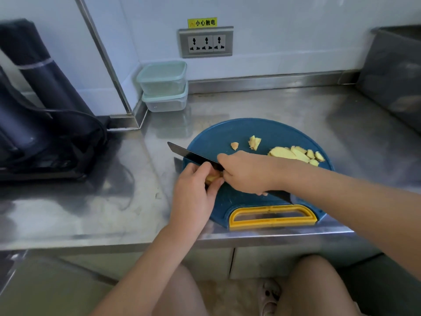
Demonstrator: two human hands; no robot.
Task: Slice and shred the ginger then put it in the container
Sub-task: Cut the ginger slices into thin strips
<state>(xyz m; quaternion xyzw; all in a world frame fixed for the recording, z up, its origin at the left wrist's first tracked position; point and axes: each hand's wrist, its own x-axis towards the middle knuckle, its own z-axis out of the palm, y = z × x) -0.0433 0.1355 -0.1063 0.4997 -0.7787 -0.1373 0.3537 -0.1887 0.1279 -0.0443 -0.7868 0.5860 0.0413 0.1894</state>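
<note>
Before me stands a white wall [296, 30] with a triple socket [206, 43] under a yellow label [202, 22]; my steel counter [91, 201] gleams.

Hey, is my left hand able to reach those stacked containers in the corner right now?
Probably, but not directly: the left hand holds a ginger piece, and the knife blade lies across the straight path to the stacked containers. Bare counter left of the blade tip leaves a way round.

steel counter [284, 106] bears blue cutting board [218, 137], stacked containers [164, 87], dark bag [45, 124].
</note>
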